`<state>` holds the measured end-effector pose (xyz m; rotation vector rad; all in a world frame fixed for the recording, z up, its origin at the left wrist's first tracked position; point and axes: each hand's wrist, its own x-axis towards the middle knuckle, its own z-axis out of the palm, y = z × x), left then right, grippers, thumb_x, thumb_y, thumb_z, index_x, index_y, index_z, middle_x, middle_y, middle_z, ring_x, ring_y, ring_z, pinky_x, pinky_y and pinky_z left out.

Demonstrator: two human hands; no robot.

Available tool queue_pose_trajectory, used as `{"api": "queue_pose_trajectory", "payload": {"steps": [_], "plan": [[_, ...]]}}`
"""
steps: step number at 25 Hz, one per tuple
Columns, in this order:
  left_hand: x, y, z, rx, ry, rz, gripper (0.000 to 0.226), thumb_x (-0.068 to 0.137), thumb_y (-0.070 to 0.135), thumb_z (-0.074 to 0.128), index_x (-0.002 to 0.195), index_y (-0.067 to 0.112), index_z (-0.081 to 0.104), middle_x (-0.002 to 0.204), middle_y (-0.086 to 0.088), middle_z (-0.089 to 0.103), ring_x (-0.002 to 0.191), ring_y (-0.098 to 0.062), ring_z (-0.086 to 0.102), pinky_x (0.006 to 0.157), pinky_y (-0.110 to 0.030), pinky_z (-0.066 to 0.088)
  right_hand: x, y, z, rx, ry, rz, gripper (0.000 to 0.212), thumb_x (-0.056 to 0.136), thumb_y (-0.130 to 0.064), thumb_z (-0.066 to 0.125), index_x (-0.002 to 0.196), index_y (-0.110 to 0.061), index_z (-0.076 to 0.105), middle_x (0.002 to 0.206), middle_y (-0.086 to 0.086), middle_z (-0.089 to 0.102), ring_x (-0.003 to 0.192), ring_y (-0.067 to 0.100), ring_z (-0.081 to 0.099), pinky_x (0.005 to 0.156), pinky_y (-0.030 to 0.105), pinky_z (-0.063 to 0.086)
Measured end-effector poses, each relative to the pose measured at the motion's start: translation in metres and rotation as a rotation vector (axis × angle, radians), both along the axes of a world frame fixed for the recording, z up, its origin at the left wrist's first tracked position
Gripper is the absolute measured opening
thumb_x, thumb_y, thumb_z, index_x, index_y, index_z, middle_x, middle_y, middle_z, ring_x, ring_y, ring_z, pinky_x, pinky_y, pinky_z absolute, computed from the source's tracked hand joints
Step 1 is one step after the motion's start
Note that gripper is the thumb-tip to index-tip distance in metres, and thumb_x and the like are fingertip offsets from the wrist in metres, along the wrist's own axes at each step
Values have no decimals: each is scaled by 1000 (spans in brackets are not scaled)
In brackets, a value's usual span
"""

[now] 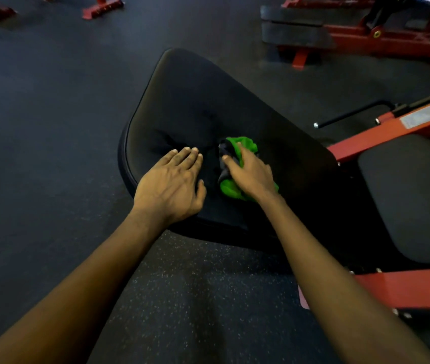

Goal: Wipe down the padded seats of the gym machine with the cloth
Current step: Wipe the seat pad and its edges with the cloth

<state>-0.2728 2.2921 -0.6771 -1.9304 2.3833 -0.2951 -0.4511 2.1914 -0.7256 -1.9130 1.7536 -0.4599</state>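
Padded seat [208,101] bears flat left hand [171,185]; right hand [250,174] grips cloth [246,145].

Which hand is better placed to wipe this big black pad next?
The right hand: it holds the bunched green cloth down on the pad, near its middle. The left hand lies flat and empty on the pad beside it, so it would first have to take the cloth.
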Motion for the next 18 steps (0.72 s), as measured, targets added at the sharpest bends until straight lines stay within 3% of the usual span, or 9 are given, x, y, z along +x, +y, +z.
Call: {"api": "queue_pose_trajectory", "payload": {"steps": [3, 5, 10, 18], "plan": [[1, 0, -1, 9, 0, 4, 79, 92, 48, 12, 158, 9, 30, 165, -9, 27, 154, -19, 21, 127, -36, 12, -8, 53, -8, -110, -8, 96, 59, 100, -52, 46, 156, -35, 34, 162, -11, 33, 147, 18, 35, 114, 46, 31], [1, 1, 1, 18, 12, 4, 79, 92, 48, 11, 158, 8, 29, 165, -9, 26, 154, -19, 21, 127, -36, 12, -8, 42, -9, -141, -1, 95, 60, 100, -53, 46, 155, -35, 34, 163, -12, 32, 147, 17, 35, 113, 44, 31], [-1, 1, 3, 34, 13, 10, 78, 93, 48, 11, 159, 9, 25, 167, -8, 23, 155, -18, 17, 127, -36, 10, 7, -22, 3, 12, 3, -6, 66, 99, -57, 44, 157, -29, 30, 163, -4, 33, 146, 27, 38, 116, 47, 28], [-1, 1, 3, 32, 7, 2, 80, 92, 48, 10, 158, 8, 27, 166, -10, 25, 155, -19, 19, 127, -36, 11, -12, 92, -12, -174, -117, 126, 66, 92, -56, 43, 153, -32, 41, 160, -11, 38, 148, 9, 33, 115, 40, 33]]}}
